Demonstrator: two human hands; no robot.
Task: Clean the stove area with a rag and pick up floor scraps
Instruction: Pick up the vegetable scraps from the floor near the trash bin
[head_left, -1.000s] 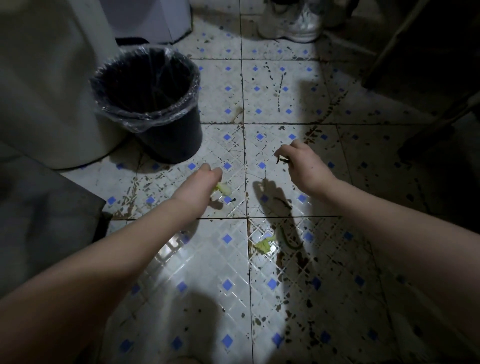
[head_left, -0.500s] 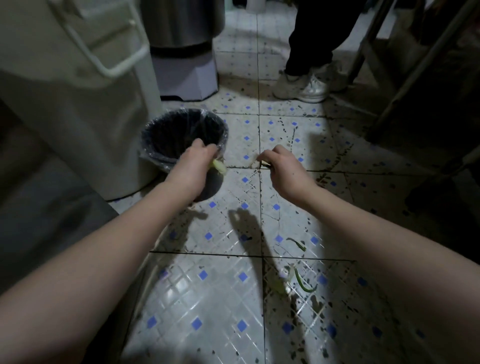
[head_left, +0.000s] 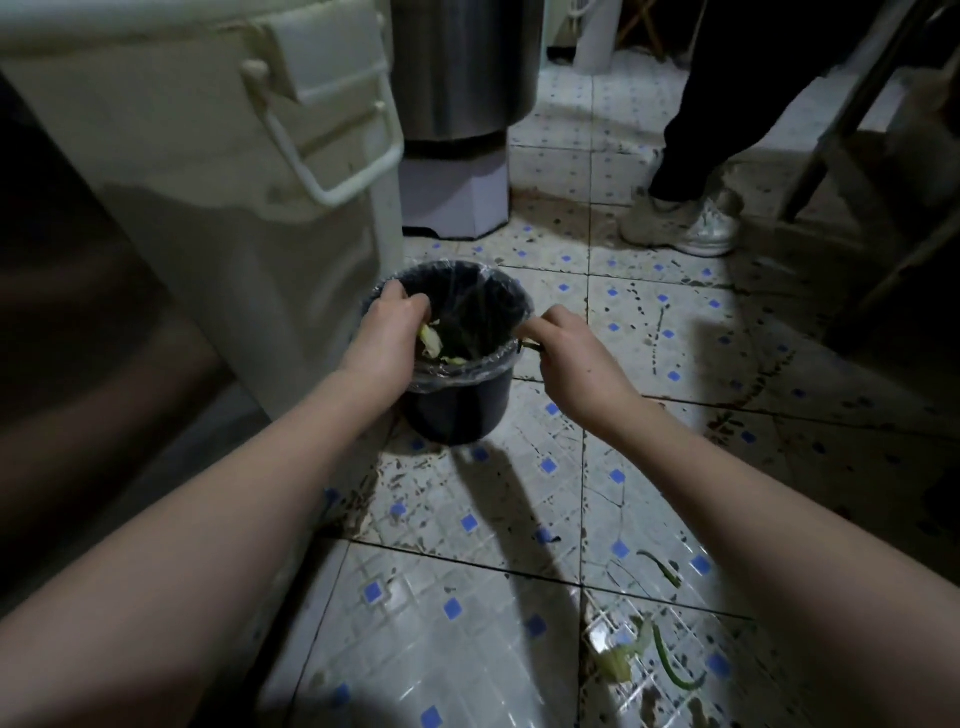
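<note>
A small dark trash bin (head_left: 457, 410) lined with a clear plastic bag stands on the tiled floor. My left hand (head_left: 387, 338) hovers over the bin's left rim, fingers curled round a pale yellow-green vegetable scrap (head_left: 430, 340) above the opening. At the bin's right rim, my right hand (head_left: 569, 358) pinches a thin dark green scrap (head_left: 531, 344). More green scraps (head_left: 621, 662) and a curved green strip (head_left: 670, 670) lie on the floor at the lower right.
A large cream container (head_left: 234, 171) with a handle stands left of the bin. Behind it sits a steel drum on a pale base (head_left: 457, 119). Another person's leg and white shoe (head_left: 685, 228) stand at the back right. The tiles are dirty.
Both hands carried their scraps from the floor toward the bin and now sit over its rim. The view has tilted up, bringing the bin closer to centre.
</note>
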